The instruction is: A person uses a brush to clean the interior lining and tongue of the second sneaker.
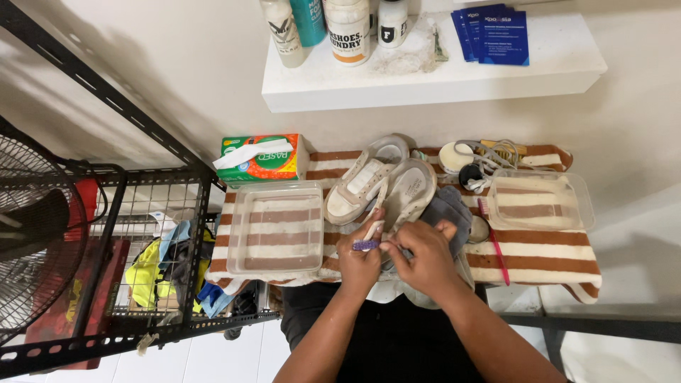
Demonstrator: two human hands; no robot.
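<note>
Both hands at tabletop's near edge: left hand (358,259) pinches small purple brush (366,245); right hand (424,257) curled, grip unclear. Green-orange tissue box (261,159) at far-left corner.

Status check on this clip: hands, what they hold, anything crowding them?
Left hand shut on a small brush. Right hand meets it, grip unclear. White shoes just beyond. Clear tray and grey cloth flank the hands.

Clear glossy plastic tray (240,234), seemingly
</note>
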